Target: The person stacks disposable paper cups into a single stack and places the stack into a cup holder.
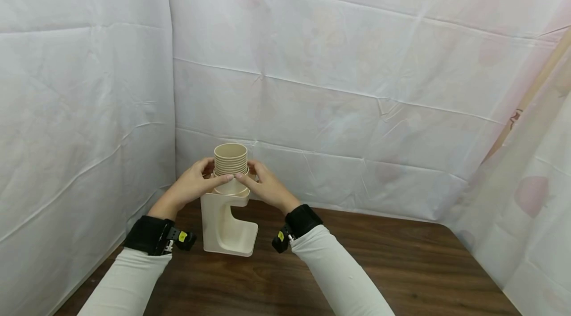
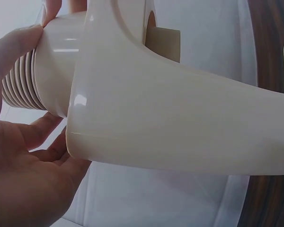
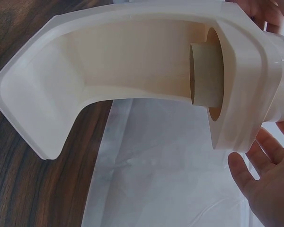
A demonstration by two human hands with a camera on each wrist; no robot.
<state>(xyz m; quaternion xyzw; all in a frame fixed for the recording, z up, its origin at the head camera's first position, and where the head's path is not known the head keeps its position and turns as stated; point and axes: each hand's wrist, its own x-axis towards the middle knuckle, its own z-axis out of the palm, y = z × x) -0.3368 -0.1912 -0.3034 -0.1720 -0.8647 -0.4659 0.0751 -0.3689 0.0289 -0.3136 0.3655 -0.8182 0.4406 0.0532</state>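
A cream cup dispenser point(image 1: 214, 222) stands upright on the wooden table, with a stack of beige paper cups point(image 1: 230, 157) rising from its round neck point(image 2: 59, 61). In the head view my left hand point(image 1: 192, 184) grips this neck from the left. From the right, my right hand point(image 1: 269, 188) holds it too, the two thumbs nearly meeting at the front. The far fingers are partly hidden behind the cups. Below the dispenser's top, the end of a paper cup point(image 3: 208, 75) sticks out of the round opening, above the flat foot point(image 3: 33, 99).
White curtains point(image 1: 312, 83) hang behind and on both sides of the dark wooden table point(image 1: 392, 256). The left curtain point(image 1: 89, 108) runs close along my left arm. Each wrist wears a black band point(image 1: 303, 220) with a small camera.
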